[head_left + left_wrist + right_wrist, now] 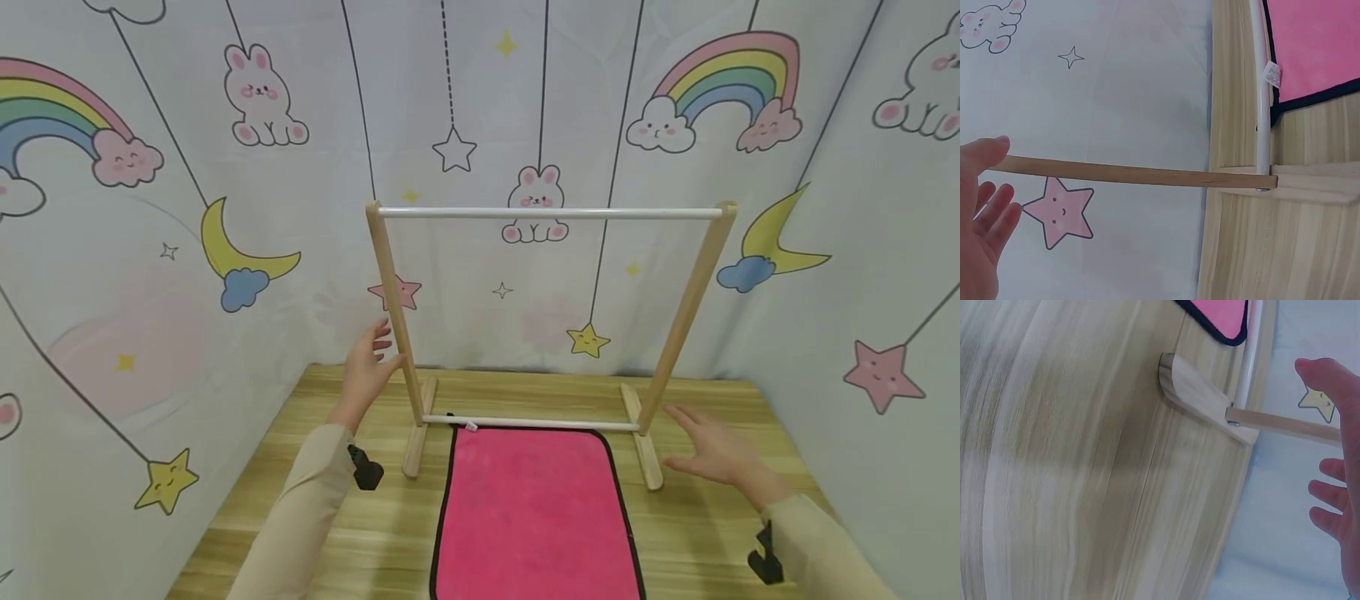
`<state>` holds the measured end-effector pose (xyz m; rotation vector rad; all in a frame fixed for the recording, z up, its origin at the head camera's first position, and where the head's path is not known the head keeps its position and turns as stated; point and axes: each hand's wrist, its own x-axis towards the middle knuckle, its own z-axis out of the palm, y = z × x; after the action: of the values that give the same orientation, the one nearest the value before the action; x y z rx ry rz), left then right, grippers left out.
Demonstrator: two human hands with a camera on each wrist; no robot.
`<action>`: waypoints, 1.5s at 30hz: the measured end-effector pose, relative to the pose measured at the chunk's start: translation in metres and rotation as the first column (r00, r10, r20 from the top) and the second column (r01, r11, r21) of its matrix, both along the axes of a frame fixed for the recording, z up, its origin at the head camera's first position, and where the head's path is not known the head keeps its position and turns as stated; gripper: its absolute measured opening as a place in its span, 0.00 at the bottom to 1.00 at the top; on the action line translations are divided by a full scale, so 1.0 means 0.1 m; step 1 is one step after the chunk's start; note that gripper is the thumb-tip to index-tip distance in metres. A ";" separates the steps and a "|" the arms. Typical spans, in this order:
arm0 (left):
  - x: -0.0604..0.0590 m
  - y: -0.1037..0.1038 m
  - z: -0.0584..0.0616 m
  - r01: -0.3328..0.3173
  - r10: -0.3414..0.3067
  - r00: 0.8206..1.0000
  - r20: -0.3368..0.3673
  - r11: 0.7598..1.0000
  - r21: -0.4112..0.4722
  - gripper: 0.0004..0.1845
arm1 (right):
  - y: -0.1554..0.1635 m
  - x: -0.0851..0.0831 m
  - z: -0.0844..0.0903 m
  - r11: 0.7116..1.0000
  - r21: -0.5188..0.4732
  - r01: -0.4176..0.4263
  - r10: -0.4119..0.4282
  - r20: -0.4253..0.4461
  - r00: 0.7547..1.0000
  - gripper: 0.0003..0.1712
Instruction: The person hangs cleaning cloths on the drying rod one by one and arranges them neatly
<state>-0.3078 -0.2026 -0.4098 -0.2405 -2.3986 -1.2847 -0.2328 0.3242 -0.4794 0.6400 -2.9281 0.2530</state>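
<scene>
A rack (686,308) with two wooden side posts, wooden feet and white rods at top and bottom stands upright on the table. My left hand (366,371) is beside its left post, thumb right at the wood and fingers loosely spread. In the left wrist view that post (1116,174) runs past the thumb and fingers. Near the foot of the right post, my right hand (708,446) is held with fingers apart and nothing in them. A pink towel (536,508) with black edging lies flat in front of the rack, its far edge by the lower rod (532,423).
The wood-grain table (360,533) is bounded by white curtains (465,317) printed with rainbows, bunnies, moons and stars, close behind the rack and at both sides. A small white tag (471,426) shows at the towel's far left corner.
</scene>
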 end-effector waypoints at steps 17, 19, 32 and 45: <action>-0.06 0.14 -0.01 -0.136 0.140 0.983 -0.117 0.990 0.039 0.22 | -0.58 -0.16 -0.13 0.988 -0.147 -0.054 0.062 0.047 0.997 0.44; -0.06 0.14 -0.02 -0.141 0.145 0.982 -0.123 0.989 0.037 0.21 | -0.67 -0.18 -0.16 0.984 -0.170 -0.046 0.061 0.085 0.995 0.44; -0.12 0.16 -0.06 -0.147 0.149 0.973 -0.178 0.989 0.026 0.17 | -1.29 -0.32 -0.54 0.955 -0.268 -0.127 0.164 0.122 0.979 0.36; -0.13 0.18 -0.05 -0.144 0.147 0.967 -0.209 0.989 0.026 0.17 | -1.74 -0.40 -0.84 0.939 -0.319 -0.126 0.182 0.152 0.972 0.29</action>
<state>-0.3208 -0.1843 -0.4153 -0.1832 -2.1868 -1.1454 -0.2726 0.1501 -0.5637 0.8341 -2.9093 0.8078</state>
